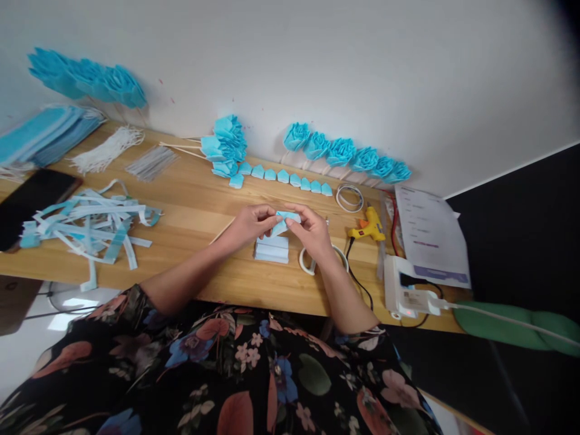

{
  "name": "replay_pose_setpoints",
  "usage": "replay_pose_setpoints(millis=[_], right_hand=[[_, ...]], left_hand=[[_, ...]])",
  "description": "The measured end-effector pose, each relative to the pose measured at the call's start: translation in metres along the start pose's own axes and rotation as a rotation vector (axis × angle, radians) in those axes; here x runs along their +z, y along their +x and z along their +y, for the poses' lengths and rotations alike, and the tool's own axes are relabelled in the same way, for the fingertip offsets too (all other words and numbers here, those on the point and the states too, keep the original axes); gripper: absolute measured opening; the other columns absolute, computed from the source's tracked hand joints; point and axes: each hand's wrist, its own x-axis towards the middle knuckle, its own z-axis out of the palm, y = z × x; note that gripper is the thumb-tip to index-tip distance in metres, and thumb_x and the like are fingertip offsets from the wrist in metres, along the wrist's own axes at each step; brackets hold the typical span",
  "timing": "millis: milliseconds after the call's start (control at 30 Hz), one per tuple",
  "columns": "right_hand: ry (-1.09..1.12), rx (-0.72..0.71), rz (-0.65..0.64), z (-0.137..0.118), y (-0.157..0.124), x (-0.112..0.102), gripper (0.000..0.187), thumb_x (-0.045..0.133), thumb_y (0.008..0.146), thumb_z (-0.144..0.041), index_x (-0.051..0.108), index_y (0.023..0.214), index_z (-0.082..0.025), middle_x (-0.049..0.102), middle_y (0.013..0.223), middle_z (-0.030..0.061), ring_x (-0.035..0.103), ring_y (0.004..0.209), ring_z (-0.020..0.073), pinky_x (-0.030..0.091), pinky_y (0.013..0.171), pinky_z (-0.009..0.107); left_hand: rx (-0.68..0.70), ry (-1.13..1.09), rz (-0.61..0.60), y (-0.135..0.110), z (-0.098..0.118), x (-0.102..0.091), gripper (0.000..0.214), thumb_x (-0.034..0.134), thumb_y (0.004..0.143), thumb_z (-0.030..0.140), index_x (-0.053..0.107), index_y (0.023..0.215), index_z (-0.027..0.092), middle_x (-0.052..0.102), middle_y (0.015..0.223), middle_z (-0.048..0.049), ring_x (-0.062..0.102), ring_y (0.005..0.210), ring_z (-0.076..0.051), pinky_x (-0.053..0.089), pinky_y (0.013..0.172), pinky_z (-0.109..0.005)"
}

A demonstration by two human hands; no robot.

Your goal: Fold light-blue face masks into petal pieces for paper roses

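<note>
Nearest lies a flat stack of whitish-blue fabric rectangles (270, 249), a round white ring (302, 261) just right of it. Above the stack's far edge, the left hand (254, 222) and right hand (317, 232) pinch a small folded light-blue fabric piece (279, 228) between thumbs and fingers. Beyond the stack runs a row of folded blue petals (283, 176); farther, right of the stack, blue ruffled roses (341, 151).

folded piece (279, 229): light blue | glue gun (372, 226): yellow | garment (254, 368): black, floral

The person wears a black top (257, 386) printed with blue, pink and coral flowers (284, 379).
</note>
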Motion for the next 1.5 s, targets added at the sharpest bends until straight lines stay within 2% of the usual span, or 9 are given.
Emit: replay_pose_setpoints(millis=[267,467,667,800,967,1200,1367,1500], right_hand=[[0.013,-0.011,-0.021,-0.0014,-0.001,0.0,0.037,0.069,0.084,-0.04,0.069,0.117,-0.024,0.07,0.087,0.0007,0.06,0.072,0.0138,0.049,0.07,0.028],[-0.056,-0.016,-0.02,0.005,-0.0007,-0.0004,0.039,0.069,0.082,-0.035,0.068,0.12,-0.025,0.066,0.079,-0.0014,0.05,0.061,0.0111,0.047,0.061,0.026],[-0.037,-0.027,-0.038,0.0036,-0.0008,-0.0004,0.037,0.068,0.083,-0.031,0.068,0.119,-0.025,0.064,0.078,-0.0019,0.051,0.064,0.0117,0.046,0.062,0.026],[-0.016,-0.052,0.023,0.0049,0.0019,-0.0028,0.04,0.068,0.083,-0.03,0.066,0.123,-0.025,0.059,0.076,-0.003,0.052,0.067,0.0122,0.045,0.065,0.027],[0.072,-0.045,0.098,0.0035,0.0049,-0.0056,0.044,0.067,0.082,-0.029,0.061,0.125,-0.024,0.051,0.071,-0.005,0.045,0.06,0.0106,0.041,0.058,0.026],[0.062,-0.056,0.053,0.0047,0.0041,-0.0058,0.046,0.068,0.082,-0.031,0.06,0.127,-0.025,0.052,0.071,-0.0048,0.046,0.06,0.0108,0.04,0.058,0.026],[0.037,-0.059,0.012,0.005,0.0035,-0.0055,0.046,0.066,0.084,-0.032,0.06,0.13,-0.025,0.052,0.071,-0.005,0.046,0.06,0.0106,0.04,0.059,0.026],[0.048,-0.05,0.037,-0.0012,0.0026,-0.0064,0.041,0.063,0.087,-0.037,0.062,0.126,-0.024,0.055,0.073,-0.0035,0.048,0.062,0.0113,0.041,0.061,0.026]], left_hand=[[0.016,0.05,0.02,-0.0005,0.0006,0.0009,0.025,0.061,0.085,0.038,0.057,0.072,0.017,0.052,0.054,0.0048,0.046,0.048,-0.007,0.036,0.049,-0.02],[0.029,0.051,0.01,-0.0012,0.0011,0.0016,0.026,0.06,0.086,0.038,0.058,0.072,0.017,0.053,0.055,0.0042,0.048,0.05,-0.007,0.038,0.05,-0.02],[0.04,0.004,0.032,0.0004,0.0031,0.0002,0.023,0.061,0.085,0.038,0.059,0.078,0.016,0.056,0.058,0.0038,0.05,0.051,-0.008,0.04,0.051,-0.02],[0.018,-0.015,0.04,0.001,0.0031,0.001,0.022,0.061,0.084,0.036,0.059,0.078,0.016,0.059,0.063,0.0018,0.052,0.054,-0.008,0.042,0.052,-0.02],[-0.016,0.013,-0.022,0.0005,0.001,0.0018,0.02,0.062,0.083,0.036,0.06,0.078,0.016,0.064,0.07,-0.0003,0.053,0.056,-0.008,0.043,0.052,-0.02],[-0.037,0.057,-0.074,0.0019,-0.0035,-0.0012,0.032,0.056,0.089,0.045,0.067,0.084,0.015,0.069,0.074,-0.0029,0.056,0.058,-0.01,0.044,0.053,-0.021],[-0.051,0.092,-0.062,0.0017,-0.0033,-0.0014,0.031,0.058,0.087,0.041,0.069,0.075,0.015,0.068,0.068,-0.0026,0.055,0.057,-0.009,0.042,0.054,-0.021],[-0.056,0.079,-0.044,0.0021,-0.0013,-0.0011,0.03,0.058,0.085,0.041,0.068,0.072,0.016,0.068,0.066,-0.0022,0.053,0.055,-0.009,0.041,0.052,-0.021]])
